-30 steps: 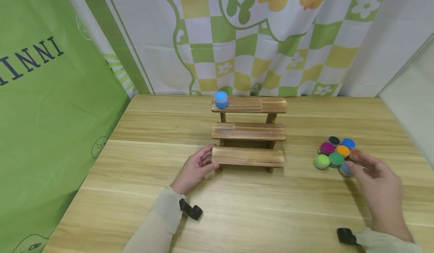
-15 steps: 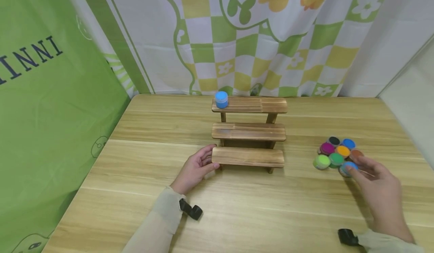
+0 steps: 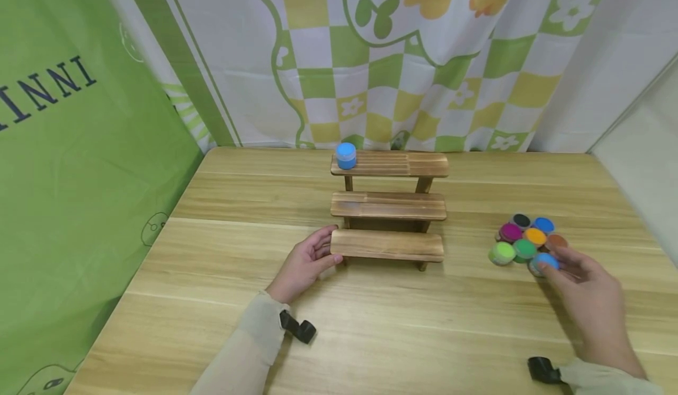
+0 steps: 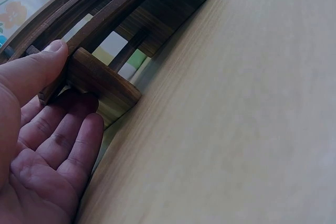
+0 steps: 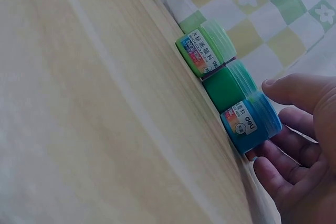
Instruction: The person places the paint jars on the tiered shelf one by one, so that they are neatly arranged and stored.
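Note:
A three-step wooden display rack [image 3: 389, 245] stands mid-table. My left hand [image 3: 307, 265] holds the left end of its lowest step, thumb at the front edge and fingers reaching under and behind, as the left wrist view shows. At the right, my right hand [image 3: 593, 295] has a light-blue paint jar [image 5: 249, 124] between thumb and fingers; it stands upright at the front of a cluster of jars. Beside it are a green jar [image 5: 231, 85] and a light-green jar [image 5: 205, 48]. Another blue jar [image 3: 346, 156] sits on the top step's left end.
Behind the front jars stand a magenta jar [image 3: 511, 232], an orange jar [image 3: 535, 237], a black one, a darker blue one and a brown jar [image 3: 556, 242] close to my right fingers. A checkered curtain [image 3: 386, 89] hangs along the table's back edge; green cloth [image 3: 69, 195] covers the left side.
My right hand has shifted slightly left, and its thumb has slid off the light-blue jar's lid, showing more of it. Several jars have edged very slightly left. My left hand stays put.

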Demonstrator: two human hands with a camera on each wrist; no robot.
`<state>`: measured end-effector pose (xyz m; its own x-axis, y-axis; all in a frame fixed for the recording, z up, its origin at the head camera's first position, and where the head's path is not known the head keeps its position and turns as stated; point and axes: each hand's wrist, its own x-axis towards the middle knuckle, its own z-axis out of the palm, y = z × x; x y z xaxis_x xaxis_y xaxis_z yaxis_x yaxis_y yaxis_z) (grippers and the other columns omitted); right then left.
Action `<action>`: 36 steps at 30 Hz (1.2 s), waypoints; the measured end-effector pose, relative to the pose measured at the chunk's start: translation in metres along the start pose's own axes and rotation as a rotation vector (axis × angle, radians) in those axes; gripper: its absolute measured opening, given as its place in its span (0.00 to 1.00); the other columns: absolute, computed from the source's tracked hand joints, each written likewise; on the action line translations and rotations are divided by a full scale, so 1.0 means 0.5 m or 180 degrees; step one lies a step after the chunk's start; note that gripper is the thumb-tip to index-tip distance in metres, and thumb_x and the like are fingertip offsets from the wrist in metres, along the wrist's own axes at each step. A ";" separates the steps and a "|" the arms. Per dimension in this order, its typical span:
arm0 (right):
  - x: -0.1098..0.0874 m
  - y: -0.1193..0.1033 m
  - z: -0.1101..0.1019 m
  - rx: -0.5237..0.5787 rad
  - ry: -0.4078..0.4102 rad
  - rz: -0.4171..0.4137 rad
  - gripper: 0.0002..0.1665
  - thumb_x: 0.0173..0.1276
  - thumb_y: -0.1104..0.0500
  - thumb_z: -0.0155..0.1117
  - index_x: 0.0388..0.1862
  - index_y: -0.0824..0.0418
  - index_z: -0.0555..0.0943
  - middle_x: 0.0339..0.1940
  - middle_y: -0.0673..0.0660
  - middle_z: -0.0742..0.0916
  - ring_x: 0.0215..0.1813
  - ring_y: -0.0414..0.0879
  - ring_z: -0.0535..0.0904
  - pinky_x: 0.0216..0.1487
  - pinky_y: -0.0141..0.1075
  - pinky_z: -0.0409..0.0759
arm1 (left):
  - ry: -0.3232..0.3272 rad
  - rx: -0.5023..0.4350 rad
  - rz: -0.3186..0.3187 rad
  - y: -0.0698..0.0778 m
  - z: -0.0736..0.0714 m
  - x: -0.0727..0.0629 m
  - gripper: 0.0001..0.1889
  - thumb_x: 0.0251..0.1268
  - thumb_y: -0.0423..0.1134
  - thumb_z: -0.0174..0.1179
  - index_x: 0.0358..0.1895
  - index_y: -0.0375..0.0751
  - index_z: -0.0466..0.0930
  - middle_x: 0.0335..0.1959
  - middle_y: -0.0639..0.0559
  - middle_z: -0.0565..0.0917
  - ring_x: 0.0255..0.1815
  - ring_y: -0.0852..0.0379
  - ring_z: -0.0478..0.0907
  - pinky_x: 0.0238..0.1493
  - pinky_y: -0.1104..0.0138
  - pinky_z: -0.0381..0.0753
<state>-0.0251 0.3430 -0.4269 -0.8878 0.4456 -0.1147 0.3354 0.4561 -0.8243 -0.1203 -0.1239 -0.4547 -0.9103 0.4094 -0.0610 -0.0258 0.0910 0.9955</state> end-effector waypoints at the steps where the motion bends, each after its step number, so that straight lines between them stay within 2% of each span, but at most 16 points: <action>1: 0.000 0.001 0.000 -0.0018 -0.0015 -0.0011 0.40 0.66 0.46 0.72 0.71 0.62 0.72 0.42 0.26 0.78 0.39 0.19 0.74 0.37 0.13 0.75 | 0.0002 0.0004 -0.0004 0.001 0.000 0.000 0.36 0.67 0.34 0.66 0.76 0.41 0.62 0.68 0.42 0.75 0.64 0.47 0.77 0.59 0.67 0.80; 8: 0.003 0.006 0.001 -0.0131 -0.0102 0.0061 0.45 0.66 0.42 0.71 0.74 0.61 0.69 0.45 0.30 0.78 0.41 0.21 0.73 0.37 0.15 0.75 | 0.0026 0.0051 -0.0039 0.002 0.000 -0.002 0.36 0.67 0.35 0.67 0.76 0.43 0.63 0.68 0.43 0.74 0.64 0.47 0.76 0.59 0.68 0.80; 16: 0.008 0.009 -0.004 -0.0419 -0.0266 0.0193 0.53 0.63 0.35 0.70 0.76 0.64 0.65 0.58 0.55 0.81 0.41 0.22 0.71 0.34 0.17 0.75 | 0.0012 0.0046 -0.0053 0.003 -0.001 -0.002 0.36 0.67 0.36 0.67 0.76 0.43 0.63 0.69 0.43 0.74 0.65 0.47 0.76 0.59 0.68 0.80; 23: 0.006 0.008 -0.002 -0.0588 -0.0276 0.0066 0.49 0.65 0.35 0.69 0.73 0.66 0.68 0.63 0.67 0.79 0.40 0.22 0.69 0.32 0.18 0.74 | 0.0012 0.0045 -0.0049 0.001 -0.003 -0.003 0.36 0.67 0.36 0.67 0.76 0.43 0.62 0.69 0.42 0.73 0.64 0.47 0.76 0.59 0.68 0.80; 26: 0.005 0.006 -0.002 -0.0567 -0.0248 0.0062 0.49 0.64 0.36 0.69 0.73 0.65 0.69 0.60 0.63 0.81 0.40 0.22 0.69 0.33 0.18 0.73 | 0.0017 0.0043 -0.0046 0.001 -0.003 -0.003 0.36 0.67 0.36 0.67 0.76 0.43 0.62 0.69 0.42 0.73 0.64 0.47 0.76 0.59 0.68 0.80; 31: 0.001 0.003 -0.002 -0.0316 -0.0181 0.0122 0.49 0.63 0.38 0.72 0.73 0.65 0.68 0.51 0.48 0.82 0.40 0.24 0.73 0.35 0.17 0.77 | 0.0027 0.0066 -0.0055 0.004 -0.002 -0.004 0.36 0.67 0.36 0.67 0.76 0.43 0.62 0.70 0.43 0.73 0.65 0.47 0.75 0.60 0.68 0.79; 36: -0.001 0.001 -0.005 -0.0124 -0.0051 0.0162 0.49 0.62 0.41 0.74 0.73 0.65 0.68 0.42 0.34 0.79 0.40 0.23 0.74 0.36 0.16 0.78 | -0.0011 0.0052 -0.0029 0.003 -0.002 -0.003 0.36 0.67 0.37 0.67 0.76 0.43 0.62 0.69 0.43 0.73 0.65 0.47 0.75 0.60 0.67 0.79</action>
<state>-0.0235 0.3448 -0.4258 -0.8741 0.4567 -0.1652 0.3921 0.4629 -0.7950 -0.1194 -0.1251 -0.4531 -0.9086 0.4117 -0.0705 -0.0274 0.1095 0.9936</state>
